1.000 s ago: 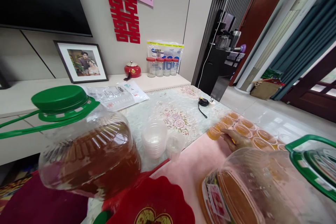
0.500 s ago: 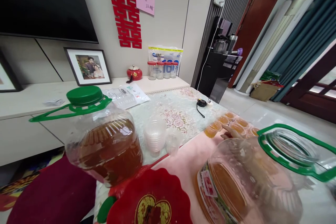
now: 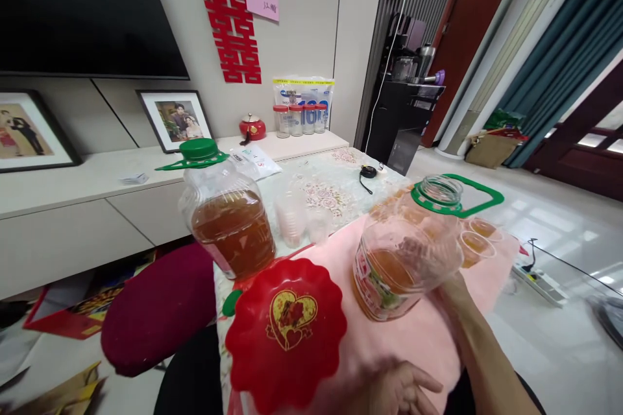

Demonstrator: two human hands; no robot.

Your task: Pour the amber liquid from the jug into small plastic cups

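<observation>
My right hand (image 3: 450, 285) reaches up from the lower right and grips an open clear jar (image 3: 403, 253) from behind, so its fingers show only through the plastic. The jar is tilted, has a green collar handle (image 3: 457, 198) and holds some amber liquid. Behind it on the pink cloth (image 3: 389, 337) stand several small cups of amber liquid (image 3: 479, 233). My left hand (image 3: 396, 389) lies low on the cloth with fingers spread, beside a red scalloped plate (image 3: 287, 324).
A second jar (image 3: 228, 214) with a green lid stands left on the table. Stacked empty plastic cups (image 3: 292, 217) sit behind the plate. A dark red cushion (image 3: 156, 305) is at left, a power strip (image 3: 540, 279) on the floor at right.
The view has pulled back and both jars look smaller. The open jar has swung up and away, now tilted in my right hand. My left hand has come into view at the bottom.
</observation>
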